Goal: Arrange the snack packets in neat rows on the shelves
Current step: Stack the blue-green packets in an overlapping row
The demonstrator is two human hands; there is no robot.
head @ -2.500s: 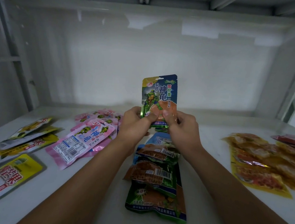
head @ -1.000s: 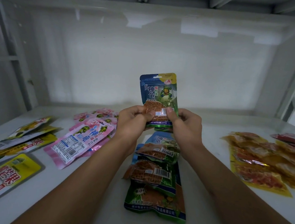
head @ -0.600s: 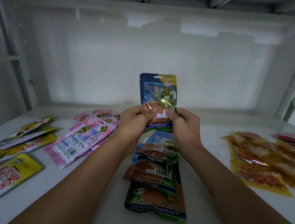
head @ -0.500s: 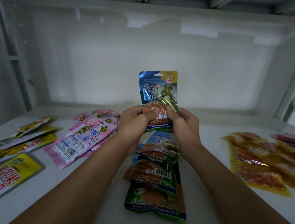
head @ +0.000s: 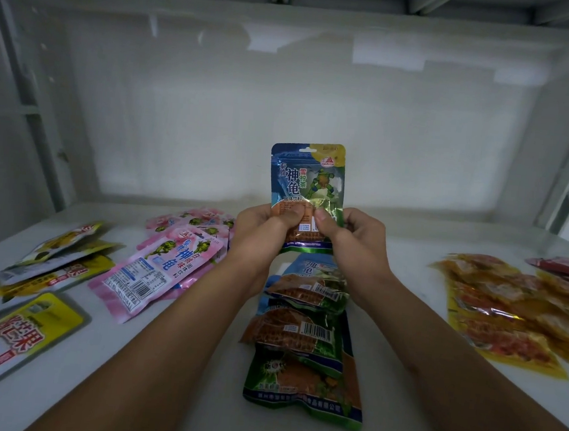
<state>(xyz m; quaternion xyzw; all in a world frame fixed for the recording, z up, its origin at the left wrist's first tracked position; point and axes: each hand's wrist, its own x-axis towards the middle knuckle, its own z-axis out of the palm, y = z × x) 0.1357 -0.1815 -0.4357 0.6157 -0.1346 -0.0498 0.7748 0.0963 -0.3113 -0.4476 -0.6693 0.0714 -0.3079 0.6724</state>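
Note:
A blue-and-green turtle snack packet [head: 307, 179] stands upright in the air above the middle of the white shelf [head: 191, 396]. My left hand [head: 261, 234] pinches its lower left part with thumb on the front, and my right hand [head: 353, 238] pinches its lower right part the same way. Directly below lies a row of several overlapping blue-green packets [head: 303, 337] running from the hands toward the front edge.
Pink turtle packets [head: 161, 266] lie in a loose pile at centre left. Yellow packets [head: 18, 336] are spread along the left side. Orange-yellow packets [head: 515, 314] and red ones [head: 567, 267] lie at the right. The shelf's back wall [head: 292, 106] rises behind.
The packet between my hands was turned over, from its other face to the blue front side, and now stands straighter. Both hands stay in about the same spot.

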